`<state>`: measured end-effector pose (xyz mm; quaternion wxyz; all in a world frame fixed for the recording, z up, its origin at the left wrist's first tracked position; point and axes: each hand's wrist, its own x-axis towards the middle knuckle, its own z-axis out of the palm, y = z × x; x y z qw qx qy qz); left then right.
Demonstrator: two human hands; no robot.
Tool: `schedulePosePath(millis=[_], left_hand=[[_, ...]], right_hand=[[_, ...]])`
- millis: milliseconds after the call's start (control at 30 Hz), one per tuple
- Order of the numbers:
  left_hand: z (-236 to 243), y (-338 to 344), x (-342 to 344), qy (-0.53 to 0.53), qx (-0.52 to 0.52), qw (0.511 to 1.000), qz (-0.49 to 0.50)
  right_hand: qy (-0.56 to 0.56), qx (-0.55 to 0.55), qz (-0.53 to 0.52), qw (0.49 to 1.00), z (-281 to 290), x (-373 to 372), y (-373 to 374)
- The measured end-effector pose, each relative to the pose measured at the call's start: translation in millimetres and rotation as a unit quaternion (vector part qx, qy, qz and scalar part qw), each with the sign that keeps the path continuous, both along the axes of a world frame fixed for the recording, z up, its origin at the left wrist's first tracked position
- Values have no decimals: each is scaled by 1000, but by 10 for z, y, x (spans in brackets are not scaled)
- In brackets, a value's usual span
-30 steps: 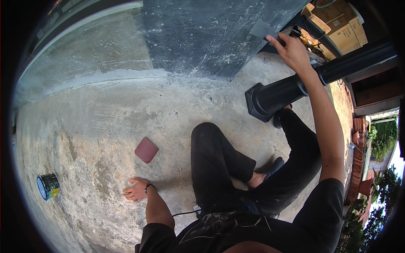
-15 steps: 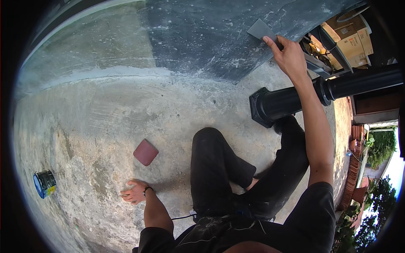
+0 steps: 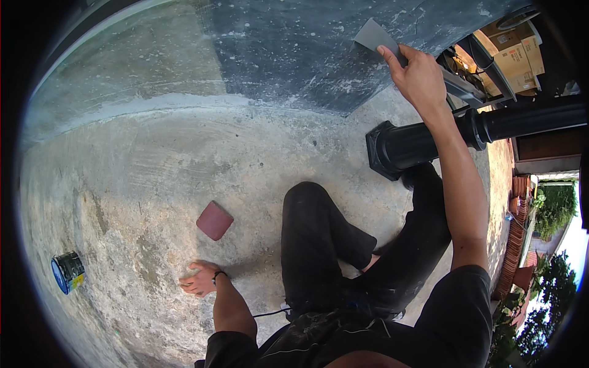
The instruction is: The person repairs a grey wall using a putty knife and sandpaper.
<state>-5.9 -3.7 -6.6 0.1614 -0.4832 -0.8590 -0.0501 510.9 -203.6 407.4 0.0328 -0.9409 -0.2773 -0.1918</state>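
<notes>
Two hands show in my view, far apart from each other. Nearest to me are my own black-clad legs (image 3: pixel 343 245), folded on the concrete floor (image 3: pixel 184 153), one knee raised toward the middle of the picture. My left hand (image 3: pixel 199 279) is flat on the floor just left of that knee, fingers spread and palm down, holding nothing; a dark band sits at its wrist. Just beyond that hand, near but not touching it, lies a small reddish-brown pad (image 3: pixel 215 220), square and flat on the concrete. Well off to the left, by the rim of my view, stands a small tin (image 3: pixel 67 272) with a blue side.

Farther out on the right, a black pillar (image 3: pixel 429 144) rises from a square base set on the floor, close by my right foot. My right arm reaches up past it. Farthest of all is the wall (image 3: pixel 294 55), its right part painted dark grey and speckled, its left part bare and pale. My right hand (image 3: pixel 417 76) presses a grey sheet (image 3: pixel 374 35) of sandpaper flat against the dark paint, fingers closed along the sheet's lower edge. Behind the hand, at the upper right, I see cardboard boxes (image 3: pixel 512 43).
</notes>
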Motion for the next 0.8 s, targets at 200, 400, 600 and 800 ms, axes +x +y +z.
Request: schedulePosePath(millis=[200,400,600,800], left_hand=[[-5,35,-12,-2,-8,1000,-2],[52,7,38,-5,-7,1000,-1],[47,0,26,-14,-6,1000,4],[56,22,11,-12,-10,1000,1]], right_hand=[[-2,-5,-6,1000,-7,1,-47],[-34,9,-4,999,-2,36,-206],[-5,-40,-21,999,-6,-39,1],[-27,-4,-8,1000,-92,35,-68]])
